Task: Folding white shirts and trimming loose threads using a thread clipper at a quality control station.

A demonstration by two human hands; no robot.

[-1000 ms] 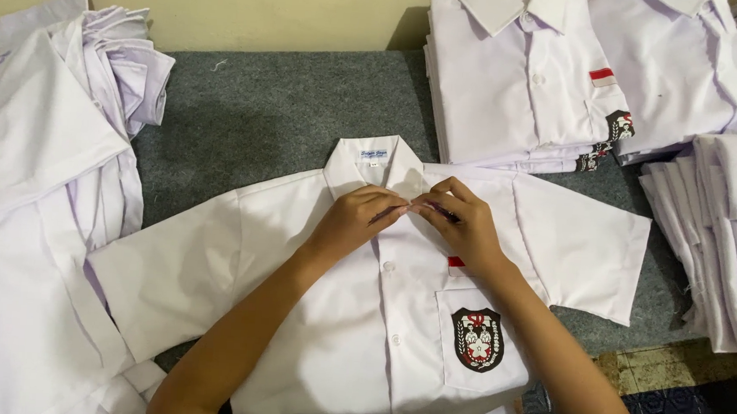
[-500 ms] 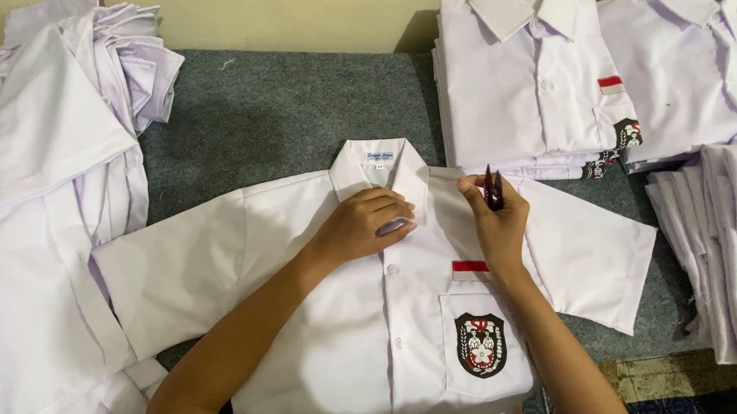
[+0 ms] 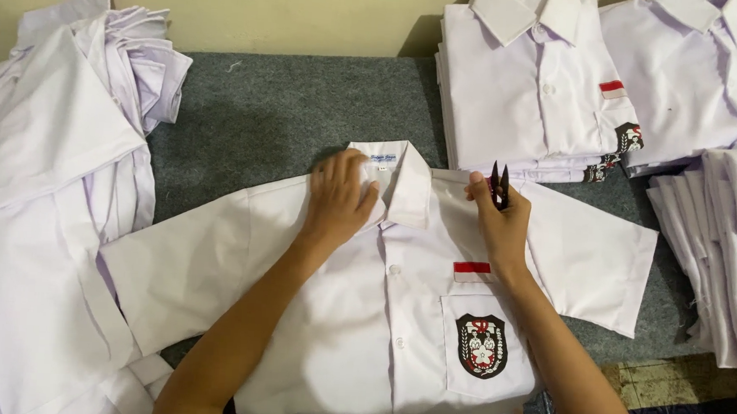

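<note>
Shirt [image 3: 354, 315] flat on grey surface [image 3: 281, 102], front up. Left hand [image 3: 339, 199] palm down, fingers spread, pressing left collar side, gripping nothing. Right hand [image 3: 495, 222] on right shoulder, closed around small black snips [image 3: 498, 184], tips up.

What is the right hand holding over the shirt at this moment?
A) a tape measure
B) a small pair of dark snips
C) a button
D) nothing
B: the right hand pinches small dark snips, two points up, above the shoulder of the white shirt; the left hand lies flat on the collar.
</note>
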